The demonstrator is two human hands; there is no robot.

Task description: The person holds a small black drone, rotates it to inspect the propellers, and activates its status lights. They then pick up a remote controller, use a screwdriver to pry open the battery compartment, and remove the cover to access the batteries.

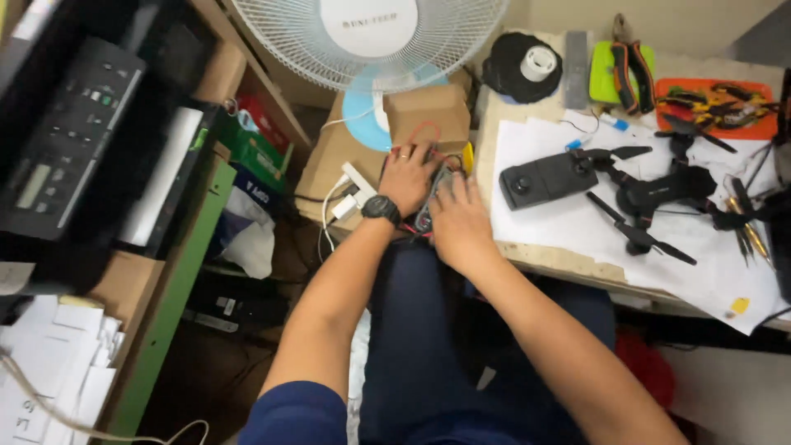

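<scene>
Both my hands meet over a small dark device (434, 196) with red wires, held between the bench edge and a cardboard box (426, 115). My left hand (407, 175), with a ring and a black wristwatch, lies on the device's left side with fingers bent over it. On its right side rests my right hand (458, 217), fingers spread across it. Most of the device is hidden beneath the hands. A black drone body (550, 178) lies on white paper just right of my hands.
A white fan (371, 33) stands behind the box. A drone frame with propellers (659, 194), pliers (630, 66), an orange tray of tools (717, 103), and a tape roll (540, 62) crowd the bench. A white power strip (358, 188) sits left; shelves and a printer (74, 132) stand far left.
</scene>
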